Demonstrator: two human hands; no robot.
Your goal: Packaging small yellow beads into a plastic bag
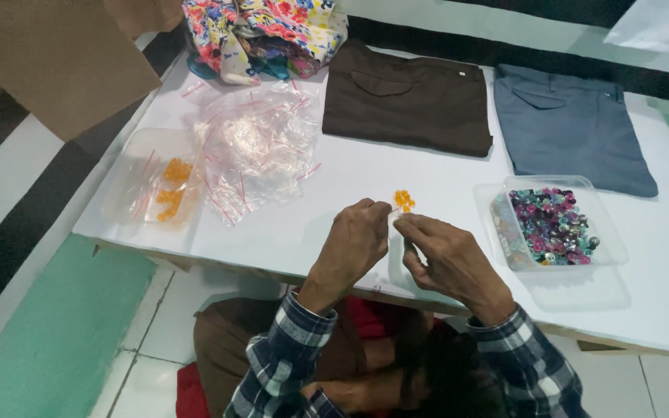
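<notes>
My left hand (354,244) and my right hand (447,259) meet fingertip to fingertip just above the white table (334,224). Both pinch a thin strand that is too fine to make out clearly. A small cluster of orange beads (404,200) lies on the table right beyond the fingertips. Both wrists come out of blue plaid sleeves. To the right of my right hand stands a clear plastic box (609,232) filled with multicoloured shiny beads (553,226).
A clear tray (137,166) with more orange beads and a heap of clear zip bags (261,147) sit at the left. Folded brown garment (408,97), folded grey-blue garment (571,128) and floral cloth (265,31) lie at the back. Cardboard (56,62) leans at the far left.
</notes>
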